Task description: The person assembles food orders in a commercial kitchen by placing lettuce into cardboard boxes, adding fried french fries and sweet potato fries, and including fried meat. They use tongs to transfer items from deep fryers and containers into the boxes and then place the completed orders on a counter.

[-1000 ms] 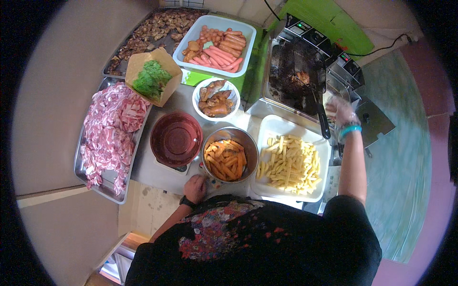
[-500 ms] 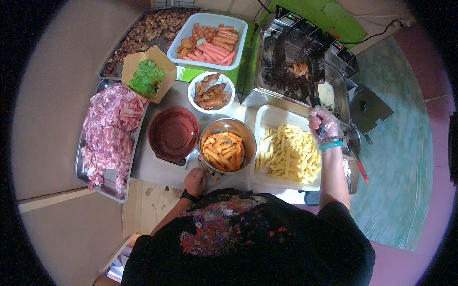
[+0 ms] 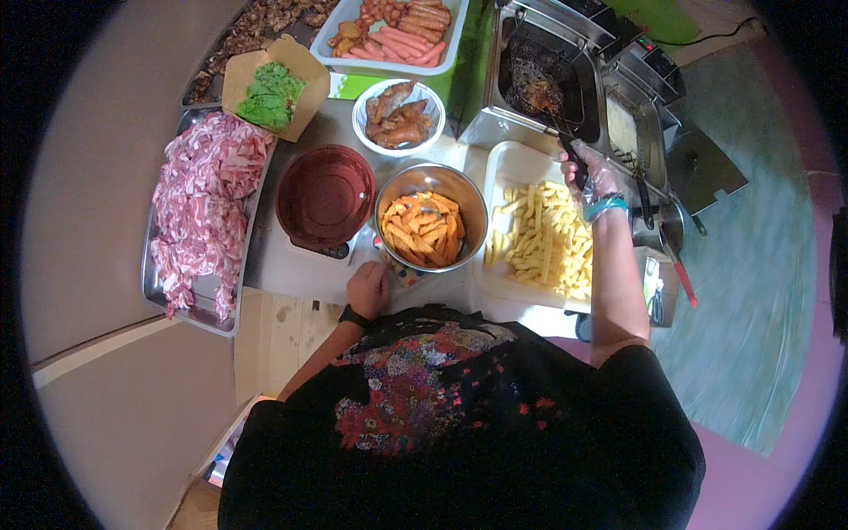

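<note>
My right hand [image 3: 597, 180], in a clear plastic glove, is closed round the black handle [image 3: 572, 159] of a wire fryer basket [image 3: 564, 104]. This basket sits down inside the left well of a steel deep fryer [image 3: 497, 126], with browned food [image 3: 541, 92] in dark bubbling oil. Just under my right hand lies a white tray of pale yellow fries [image 3: 549, 240]. My left hand [image 3: 367, 287] is bare and curled into a fist at the counter's near edge. Close to it stand a steel bowl [image 3: 478, 205] of orange potato strips and an empty dark red bowl [image 3: 325, 196].
Raw sliced meat [image 3: 212, 203] fills a metal tray at left. Behind it stand a paper box [image 3: 307, 79] with lettuce, a white bowl of browned meat pieces [image 3: 402, 118] and a tub of sausages [image 3: 408, 42]. A second fryer well [image 3: 624, 132] and a red-handled tool [image 3: 687, 287] are at right.
The basket has gone down from above the fryer into its left well, my right hand moving with the handle. My left hand stays by the counter edge. The whole view has shifted slightly.
</note>
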The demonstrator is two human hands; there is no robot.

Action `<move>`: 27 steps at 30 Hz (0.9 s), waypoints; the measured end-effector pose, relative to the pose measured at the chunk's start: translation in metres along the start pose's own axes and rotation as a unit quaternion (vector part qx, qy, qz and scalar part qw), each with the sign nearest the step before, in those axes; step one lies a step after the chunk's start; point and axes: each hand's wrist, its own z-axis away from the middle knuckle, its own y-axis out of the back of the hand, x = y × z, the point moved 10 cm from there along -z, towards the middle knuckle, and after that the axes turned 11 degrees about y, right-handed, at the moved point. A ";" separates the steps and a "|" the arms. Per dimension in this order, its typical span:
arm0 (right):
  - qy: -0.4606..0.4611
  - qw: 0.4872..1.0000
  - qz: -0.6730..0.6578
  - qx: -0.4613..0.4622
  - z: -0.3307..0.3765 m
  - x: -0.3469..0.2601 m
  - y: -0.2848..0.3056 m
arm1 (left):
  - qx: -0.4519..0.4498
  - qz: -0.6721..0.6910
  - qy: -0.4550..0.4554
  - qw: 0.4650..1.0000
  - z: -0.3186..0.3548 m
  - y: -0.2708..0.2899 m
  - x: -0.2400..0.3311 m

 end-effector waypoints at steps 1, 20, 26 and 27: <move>0.025 0.998 0.046 -0.042 -0.003 0.000 0.003 | 0.011 0.003 -0.002 1.000 -0.001 0.000 0.000; 0.191 0.328 0.879 -0.287 -0.013 0.113 -0.004 | -0.016 -0.006 0.015 1.000 -0.003 0.000 0.001; 0.163 0.391 0.838 -0.344 0.029 0.132 -0.031 | -0.020 -0.025 0.026 0.999 -0.005 -0.001 0.001; 0.171 0.401 0.828 -0.352 0.031 0.139 -0.023 | -0.032 -0.034 0.034 0.998 -0.006 -0.002 0.002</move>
